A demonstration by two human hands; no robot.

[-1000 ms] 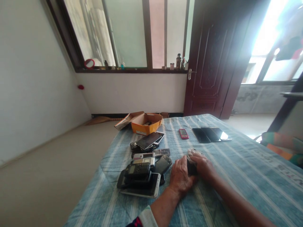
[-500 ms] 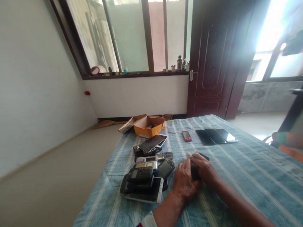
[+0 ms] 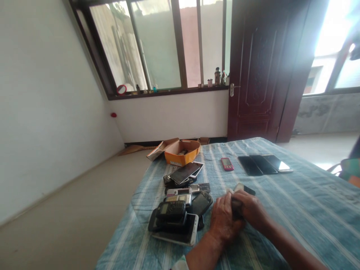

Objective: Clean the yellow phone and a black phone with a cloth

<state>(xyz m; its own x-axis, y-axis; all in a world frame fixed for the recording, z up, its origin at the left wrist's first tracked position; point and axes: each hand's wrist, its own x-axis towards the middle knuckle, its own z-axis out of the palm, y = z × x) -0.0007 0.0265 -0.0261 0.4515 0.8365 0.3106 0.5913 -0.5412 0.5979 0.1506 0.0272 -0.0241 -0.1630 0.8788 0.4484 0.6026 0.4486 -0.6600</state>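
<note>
My left hand [image 3: 223,217] is closed around a dark phone [image 3: 236,206], mostly covered by my fingers. From the other side my right hand [image 3: 250,208] grips the same phone near its top end. Something small and whitish [image 3: 230,190] shows at the fingertips, too blurred to name. Just beyond my hands lies another phone [image 3: 249,190], grey and black, partly hidden by my right hand. Left of my hands is a heap of old phones: a black keypad phone [image 3: 171,209] tops a white-edged smartphone [image 3: 191,234], beside a dark slanted phone [image 3: 201,203].
An orange box [image 3: 184,157] with its lid open stands at the table's far left, holding something small. A red phone [image 3: 227,164] lies mid-table. Several black smartphones [image 3: 250,165] lie side by side farther right. The striped blue cloth [image 3: 295,210] covers the table.
The view has shifted slightly, so everything sits a little farther right. My right fingers have drawn in closer over the dark phone, and more of the phone beyond them shows.
</note>
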